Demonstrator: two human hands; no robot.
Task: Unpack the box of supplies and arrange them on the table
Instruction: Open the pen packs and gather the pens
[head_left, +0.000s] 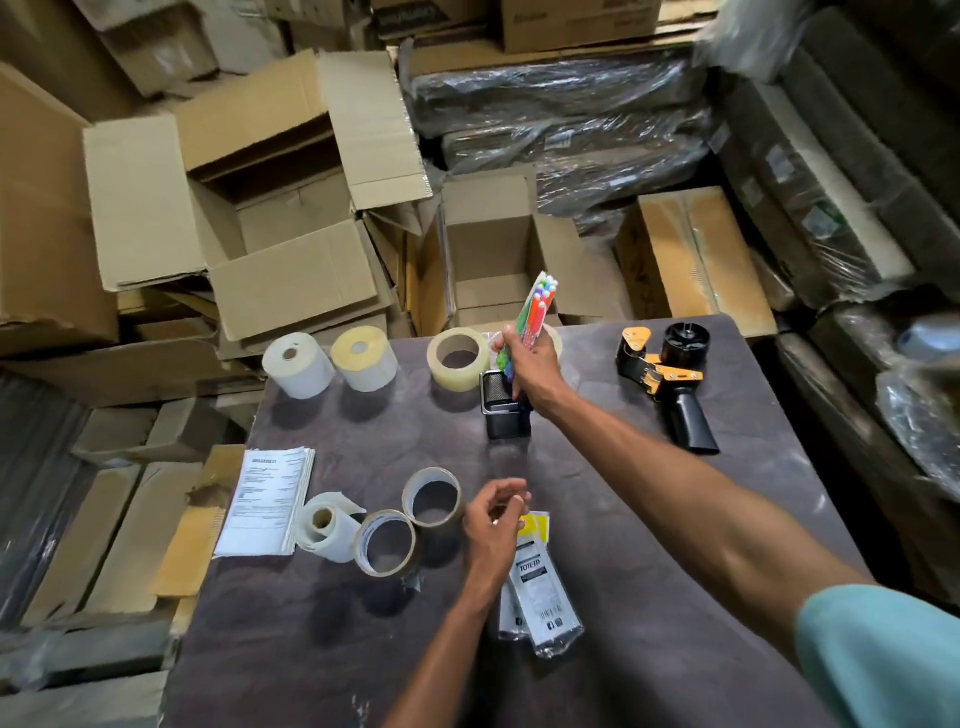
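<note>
A person's right hand (530, 364) gripped a bunch of coloured pens (535, 312), fingers wrapped tight around the lower shafts, and held it tilted over a black mesh pen holder (506, 410) near the far middle of the dark table (649, 571). The pens' lower tips appeared to sit at or just inside the holder's mouth; the hand hid the exact contact. The left hand (493, 519) hovered nearer the body, fingers loosely curled and apparently holding nothing, just above a flat printed packet (543, 587) lying on the table.

Already laid out were two label rolls (298, 366) at the far left, a clear tape roll (460, 358) beside them, a tape dispenser (665, 382) to the right, a stack of papers (267, 506) and two brown tape rolls (410, 519) near the front.

The step looked to call for bringing the bunch upright over the opening before loosening the grip, so every pen dropped in together. The holder seemed light; steadying it with the free hand would likely keep it from tipping.
</note>
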